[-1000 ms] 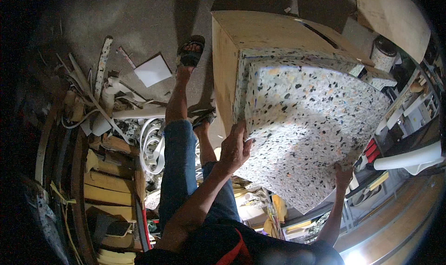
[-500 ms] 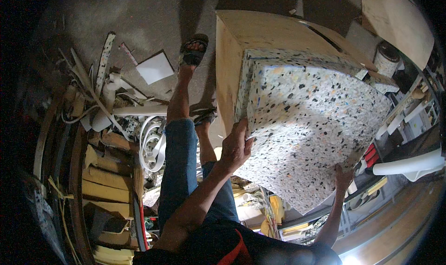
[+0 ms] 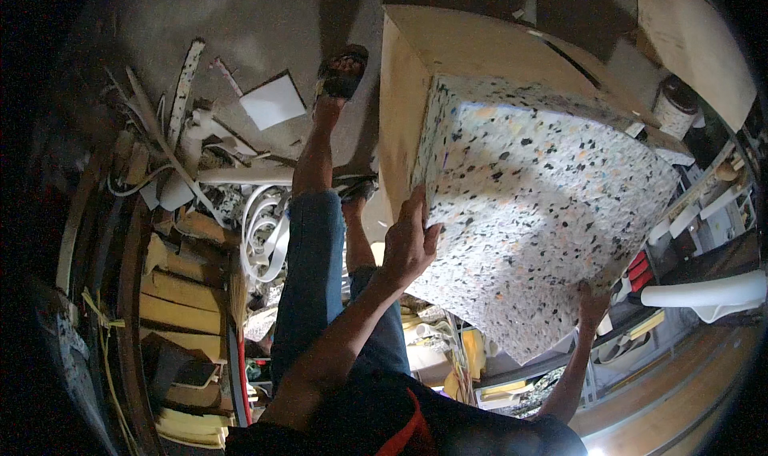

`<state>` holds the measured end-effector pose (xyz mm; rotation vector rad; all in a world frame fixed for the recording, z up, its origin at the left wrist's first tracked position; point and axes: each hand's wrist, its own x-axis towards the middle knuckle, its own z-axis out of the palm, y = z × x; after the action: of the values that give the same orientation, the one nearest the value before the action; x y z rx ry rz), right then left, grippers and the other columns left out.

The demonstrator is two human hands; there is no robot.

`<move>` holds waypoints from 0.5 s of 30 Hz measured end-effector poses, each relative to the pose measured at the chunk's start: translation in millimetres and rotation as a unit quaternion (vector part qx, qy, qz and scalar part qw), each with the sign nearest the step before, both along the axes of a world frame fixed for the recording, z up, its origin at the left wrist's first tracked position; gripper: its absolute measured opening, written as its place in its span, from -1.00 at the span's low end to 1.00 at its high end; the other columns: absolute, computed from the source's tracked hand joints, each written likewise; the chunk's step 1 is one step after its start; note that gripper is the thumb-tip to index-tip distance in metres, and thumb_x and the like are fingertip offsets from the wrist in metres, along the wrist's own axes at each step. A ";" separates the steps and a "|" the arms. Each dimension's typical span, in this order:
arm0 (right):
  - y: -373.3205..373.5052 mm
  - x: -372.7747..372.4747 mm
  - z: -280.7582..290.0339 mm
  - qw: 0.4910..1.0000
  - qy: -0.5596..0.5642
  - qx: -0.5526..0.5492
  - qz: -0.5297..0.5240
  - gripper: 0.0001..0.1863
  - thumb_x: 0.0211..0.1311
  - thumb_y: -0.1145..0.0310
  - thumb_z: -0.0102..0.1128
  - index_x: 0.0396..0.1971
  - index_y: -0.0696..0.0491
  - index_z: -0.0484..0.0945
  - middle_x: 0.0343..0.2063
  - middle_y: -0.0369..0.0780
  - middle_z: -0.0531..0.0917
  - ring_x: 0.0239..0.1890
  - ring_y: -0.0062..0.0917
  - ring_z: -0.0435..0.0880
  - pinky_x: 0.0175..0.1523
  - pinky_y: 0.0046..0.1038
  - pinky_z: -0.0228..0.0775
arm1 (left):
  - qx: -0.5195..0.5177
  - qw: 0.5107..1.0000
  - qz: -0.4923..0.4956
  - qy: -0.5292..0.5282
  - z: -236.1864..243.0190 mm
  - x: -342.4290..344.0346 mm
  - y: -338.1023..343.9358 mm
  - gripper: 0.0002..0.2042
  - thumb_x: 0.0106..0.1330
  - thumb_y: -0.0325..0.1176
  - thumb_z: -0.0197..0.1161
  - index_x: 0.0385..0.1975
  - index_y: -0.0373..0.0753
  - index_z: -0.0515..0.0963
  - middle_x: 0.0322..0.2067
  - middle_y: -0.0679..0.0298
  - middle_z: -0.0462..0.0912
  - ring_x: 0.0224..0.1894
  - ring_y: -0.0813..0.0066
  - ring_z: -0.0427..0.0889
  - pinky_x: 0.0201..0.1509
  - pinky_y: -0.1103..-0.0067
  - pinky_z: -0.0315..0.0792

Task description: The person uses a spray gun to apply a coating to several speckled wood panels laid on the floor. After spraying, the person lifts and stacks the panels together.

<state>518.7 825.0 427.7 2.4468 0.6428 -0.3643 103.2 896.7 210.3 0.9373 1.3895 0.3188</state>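
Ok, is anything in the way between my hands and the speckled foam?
Nothing visible is. Your left hand is directly on the left edge of the speckled foam, and your right hand is on its lower right edge. The wooden box is on the foam's far side, blocking neither.
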 end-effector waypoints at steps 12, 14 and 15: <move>-1.6 22.9 2.9 0.997 0.029 -0.049 0.059 -0.12 -0.09 0.00 0.57 0.16 0.20 0.38 -0.03 0.07 0.64 0.04 -0.05 0.62 0.12 -0.18 0.46 | -0.020 0.998 -0.037 0.037 9.5 -0.6 8.7 -0.18 0.20 -0.46 0.38 0.45 -0.29 0.08 -0.21 -0.06 0.48 -0.17 0.01 0.55 -0.15 0.29 0.52; -1.4 21.9 1.2 0.998 0.044 -0.031 0.020 -0.26 -0.01 0.06 0.52 0.08 0.19 0.41 -0.06 0.02 0.65 -0.02 -0.12 0.64 0.10 -0.20 0.46 | 0.050 0.992 -0.065 0.093 11.0 -0.9 11.5 -0.21 0.19 -0.47 0.39 0.43 -0.32 0.14 -0.22 -0.03 0.47 -0.16 0.03 0.51 -0.14 0.31 0.47; -1.0 21.6 1.4 0.998 0.039 -0.041 -0.009 -0.31 -0.01 0.08 0.52 0.03 0.15 0.42 -0.13 -0.04 0.67 -0.07 -0.19 0.66 0.06 -0.22 0.48 | 0.057 0.991 -0.072 0.095 11.0 0.0 13.6 -0.23 0.18 -0.46 0.39 0.41 -0.34 0.17 -0.23 -0.01 0.46 -0.19 0.06 0.49 -0.15 0.32 0.45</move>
<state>540.3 824.1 429.0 2.3713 0.6262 -0.4867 103.2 910.3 221.3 1.1812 1.4799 0.2055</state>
